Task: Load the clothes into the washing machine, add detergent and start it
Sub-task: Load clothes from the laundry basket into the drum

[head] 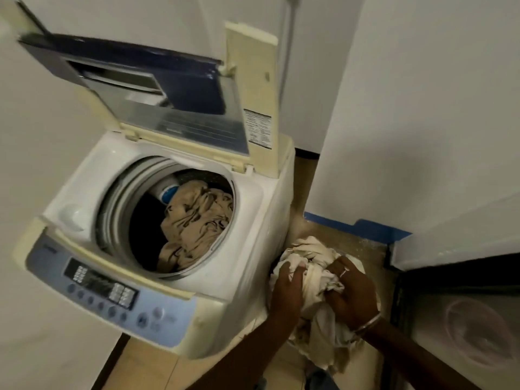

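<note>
A white top-loading washing machine [253, 209] stands at left with its lid [174, 108] raised. Inside the drum lies a crumpled beige garment [194, 223] beside something dark. To the right of the machine, low over the floor, both hands hold a bundle of white and cream clothes [312, 257]. My left hand [287, 294] grips the bundle's left side. My right hand [351, 291], with a ring and a bangle, clutches the cloth from the right. The control panel [112, 291] runs along the machine's front edge.
White walls close in on the left, behind and on the right. A blue skirting strip [360, 225] edges the tan floor. A dark-framed appliance with a glass front [464, 319] stands at bottom right.
</note>
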A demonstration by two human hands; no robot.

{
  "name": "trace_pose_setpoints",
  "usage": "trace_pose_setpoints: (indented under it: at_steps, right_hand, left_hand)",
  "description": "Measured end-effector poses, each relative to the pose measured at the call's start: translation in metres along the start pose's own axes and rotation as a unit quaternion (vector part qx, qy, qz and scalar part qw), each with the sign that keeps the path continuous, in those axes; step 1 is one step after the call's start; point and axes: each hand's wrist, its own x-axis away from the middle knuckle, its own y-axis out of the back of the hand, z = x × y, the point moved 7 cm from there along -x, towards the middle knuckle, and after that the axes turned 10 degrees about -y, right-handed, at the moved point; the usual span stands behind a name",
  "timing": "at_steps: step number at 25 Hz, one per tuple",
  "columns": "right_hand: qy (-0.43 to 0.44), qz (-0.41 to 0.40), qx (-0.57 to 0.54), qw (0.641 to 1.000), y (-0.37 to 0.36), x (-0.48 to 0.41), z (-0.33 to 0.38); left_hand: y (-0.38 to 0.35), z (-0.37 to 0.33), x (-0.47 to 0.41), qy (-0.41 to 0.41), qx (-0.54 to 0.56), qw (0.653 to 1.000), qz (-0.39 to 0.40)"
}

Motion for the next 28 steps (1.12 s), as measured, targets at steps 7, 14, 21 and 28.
trace_pose_setpoints:
  at_steps: [7,14,21,28]
  right_hand:
    - [0.124,-0.098,-0.206,0.966,0.069,-0.027,0.179]
    - [0.120,-0.142,-0.223,0.957,0.055,-0.068,0.323]
    - [0.107,-0.169,-0.239,0.950,0.006,-0.110,0.425]
    - [0.040,0.123,0.054,0.990,-0.149,-0.151,0.420]
  left_hand:
    - [0.128,-0.102,0.026,-0.117,0.113,0.987,0.019]
    - [0.253,-0.173,0.027,-0.190,0.155,0.969,-0.038]
    - [0.367,-0.180,0.017,-0.205,0.216,0.947,-0.119]
    - [0.432,-0.066,-0.012,-0.094,0.105,0.947,-0.290]
